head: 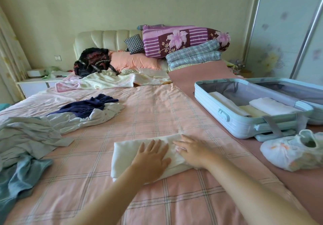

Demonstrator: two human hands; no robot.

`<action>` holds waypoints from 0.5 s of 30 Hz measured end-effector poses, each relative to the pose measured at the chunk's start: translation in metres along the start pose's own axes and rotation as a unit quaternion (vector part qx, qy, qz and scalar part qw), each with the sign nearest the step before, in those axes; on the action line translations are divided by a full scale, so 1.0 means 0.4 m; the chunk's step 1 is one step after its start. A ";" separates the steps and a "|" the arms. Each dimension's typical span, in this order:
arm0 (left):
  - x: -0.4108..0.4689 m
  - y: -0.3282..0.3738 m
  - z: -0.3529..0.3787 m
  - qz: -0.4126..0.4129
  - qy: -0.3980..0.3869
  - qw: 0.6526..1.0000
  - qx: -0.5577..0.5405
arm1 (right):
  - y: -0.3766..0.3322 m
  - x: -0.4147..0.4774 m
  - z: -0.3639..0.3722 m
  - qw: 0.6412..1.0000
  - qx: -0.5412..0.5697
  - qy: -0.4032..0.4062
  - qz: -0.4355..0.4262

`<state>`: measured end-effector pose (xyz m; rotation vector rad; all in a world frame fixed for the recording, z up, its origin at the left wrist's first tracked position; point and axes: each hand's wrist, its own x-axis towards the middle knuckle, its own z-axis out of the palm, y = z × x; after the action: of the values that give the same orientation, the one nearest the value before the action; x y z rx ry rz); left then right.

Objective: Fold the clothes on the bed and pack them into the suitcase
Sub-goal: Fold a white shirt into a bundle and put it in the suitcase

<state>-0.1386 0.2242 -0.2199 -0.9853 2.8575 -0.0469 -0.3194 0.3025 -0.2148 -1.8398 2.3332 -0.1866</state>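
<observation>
A: What lies lowest, at bottom centre?
B: The left hand [151,156] and the right hand [192,152] rest flat on a folded white cloth [127,153] on the bed [157,109]. The fingers [153,145] are straight and slightly spread, pinching nothing.
A: And along the left edge?
B: Unfolded clothes: a blue garment [19,177] lower left, a pale grey garment [28,135] above it, and a navy garment [87,105] higher up.
A: The right side?
B: A pale shoe [293,150], then the open light-blue suitcase [208,107] at middle right, with folded white pieces [272,105] inside.
A: Top of the frame?
B: A black backpack [90,61] left of centre and a purple floral quilt [181,40] to its right, both by the headboard [104,38].
</observation>
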 end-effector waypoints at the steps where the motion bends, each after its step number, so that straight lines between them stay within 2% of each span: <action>1: -0.001 0.004 0.014 0.001 0.008 1.000 0.013 | 0.004 -0.005 0.009 0.999 0.004 -0.014 0.030; 5: 0.016 0.004 -0.014 -0.011 0.037 0.999 -0.010 | -0.003 -0.005 0.016 0.977 0.010 0.034 0.212; 7: 0.026 0.009 -0.012 -0.016 0.047 0.999 -0.002 | -0.007 -0.008 0.008 0.966 0.002 0.026 0.258; 10: 0.029 0.025 0.016 -0.007 0.057 0.998 0.026 | -0.022 -0.012 0.008 0.978 0.014 0.050 0.202; 13: 0.033 0.020 0.020 -0.006 0.040 0.999 0.017 | -0.054 -0.018 -0.008 0.973 0.123 0.083 0.174; 15: 0.033 0.009 0.007 -0.001 0.029 0.999 -0.023 | -0.078 -0.020 -0.020 0.970 0.154 0.116 0.149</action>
<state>-0.1507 0.2187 -0.2242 -1.0115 2.9236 -0.0102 -0.2894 0.3029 -0.2004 -1.3687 2.5197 -0.7137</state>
